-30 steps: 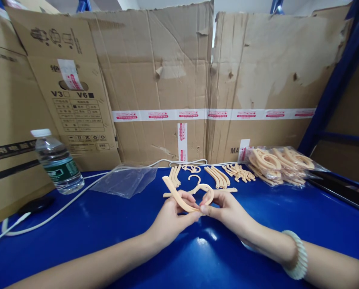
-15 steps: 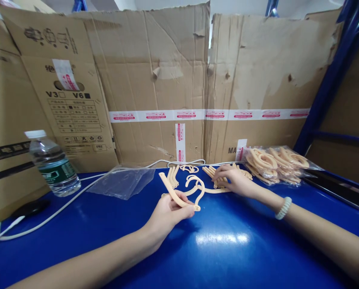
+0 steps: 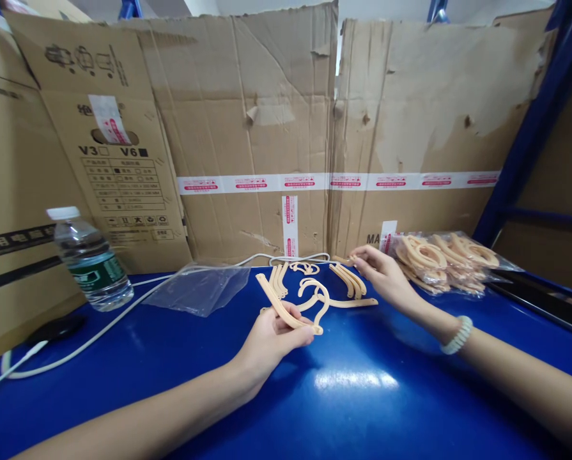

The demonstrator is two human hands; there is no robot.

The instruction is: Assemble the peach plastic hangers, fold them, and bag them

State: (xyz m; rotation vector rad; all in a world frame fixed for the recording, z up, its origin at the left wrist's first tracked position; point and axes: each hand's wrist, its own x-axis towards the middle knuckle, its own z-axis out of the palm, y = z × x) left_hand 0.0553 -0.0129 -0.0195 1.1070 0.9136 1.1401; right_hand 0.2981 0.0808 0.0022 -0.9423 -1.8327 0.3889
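My left hand [image 3: 278, 338] is closed round a partly assembled folding hanger, its beige hook [image 3: 324, 297] standing up and one curved arm [image 3: 278, 303] slanting to the upper left. Behind it on the table lies another hanger [image 3: 350, 303] with its arms spread, partly hidden. My right hand [image 3: 379, 271] is raised behind the loose arms, pinching a slim beige hanger arm [image 3: 343, 260], mostly hidden by the fingers. Several loose hanger arms [image 3: 347, 281] lie just left of that hand. More arms [image 3: 278, 281] and loose hooks [image 3: 305, 268] lie further left.
Clear bags of hanger parts [image 3: 439, 262] lie at the right by a dark phone [image 3: 544, 300]. To the left are a water bottle [image 3: 94, 262], an empty plastic bag [image 3: 197, 291], a white cable [image 3: 106, 329] and a black device [image 3: 55, 327]. Cardboard [image 3: 247, 128] walls the back.
My right hand has lifted off the loose arms and moved slightly back and to the right, now with a slim piece at its fingertips. The left hand keeps its hold on the hanger.
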